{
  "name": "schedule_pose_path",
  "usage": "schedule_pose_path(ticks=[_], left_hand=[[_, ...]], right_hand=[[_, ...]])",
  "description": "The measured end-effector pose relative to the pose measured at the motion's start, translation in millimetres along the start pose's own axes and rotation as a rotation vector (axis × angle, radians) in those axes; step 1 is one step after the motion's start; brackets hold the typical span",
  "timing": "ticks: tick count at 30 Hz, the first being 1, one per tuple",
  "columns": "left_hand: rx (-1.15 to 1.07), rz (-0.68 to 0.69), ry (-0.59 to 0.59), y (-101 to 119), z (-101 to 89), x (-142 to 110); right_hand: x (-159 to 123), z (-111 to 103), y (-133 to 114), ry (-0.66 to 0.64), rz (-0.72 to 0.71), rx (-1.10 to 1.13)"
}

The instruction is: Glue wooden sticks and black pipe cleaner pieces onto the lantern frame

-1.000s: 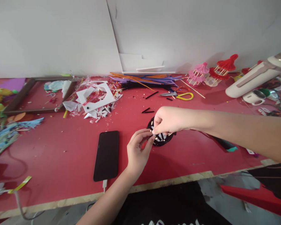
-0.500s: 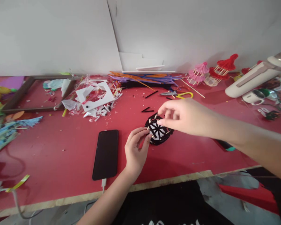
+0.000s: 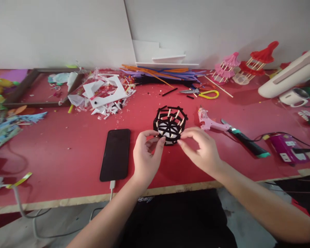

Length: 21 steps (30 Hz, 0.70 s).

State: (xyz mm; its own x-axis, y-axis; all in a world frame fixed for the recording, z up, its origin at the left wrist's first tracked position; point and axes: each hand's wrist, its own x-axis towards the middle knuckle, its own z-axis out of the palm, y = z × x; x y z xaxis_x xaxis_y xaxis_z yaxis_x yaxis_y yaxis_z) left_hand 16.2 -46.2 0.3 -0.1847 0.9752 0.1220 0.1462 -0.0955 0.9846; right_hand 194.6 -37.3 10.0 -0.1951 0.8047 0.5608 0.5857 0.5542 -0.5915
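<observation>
A small round craft frame [image 3: 170,119] made of black, pipe-cleaner-like strips and short pale sticks stands on the red table. Its white base shows through black strips that cross like spokes. At its near left edge my left hand [image 3: 147,155] pinches the rim between thumb and fingers. On the near right, my right hand [image 3: 203,148] closes thumb and forefinger on the rim. The fingertips partly hide what they grip. A pink glue gun [image 3: 209,122] lies right of the frame, close to my right hand.
Right of the glue gun are a utility knife [image 3: 248,143] and a purple power strip [image 3: 286,148]. Left lies a phone [image 3: 115,155] with its cable. Behind are yellow-handled scissors [image 3: 206,93], pipe cleaners [image 3: 165,74], white scraps [image 3: 107,94] and pink and red models [image 3: 257,63].
My right hand has come down and back from above the frame to its near right rim. The frame appears tipped, showing more of its far side. The glue gun and knife are now uncovered.
</observation>
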Motion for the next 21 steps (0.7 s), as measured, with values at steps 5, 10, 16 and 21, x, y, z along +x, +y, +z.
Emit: schedule_pose_path(ticks=[5,10,16,21], left_hand=[[0.032,0.021,-0.103,11,-7.4,-1],[0.013,0.022,-0.202,16,-7.8,-8],[0.456,0.336,-0.181,26,-15.3,-9],[0.676,1.095,-0.098,28,-32.0,32]], right_hand=[[11,-13,12,0.060,-0.154,0.018],[27,-21,20,0.191,-0.482,0.013],[29,-24,36,0.248,-0.565,-0.028],[22,-29,41,0.224,-0.562,-0.080]])
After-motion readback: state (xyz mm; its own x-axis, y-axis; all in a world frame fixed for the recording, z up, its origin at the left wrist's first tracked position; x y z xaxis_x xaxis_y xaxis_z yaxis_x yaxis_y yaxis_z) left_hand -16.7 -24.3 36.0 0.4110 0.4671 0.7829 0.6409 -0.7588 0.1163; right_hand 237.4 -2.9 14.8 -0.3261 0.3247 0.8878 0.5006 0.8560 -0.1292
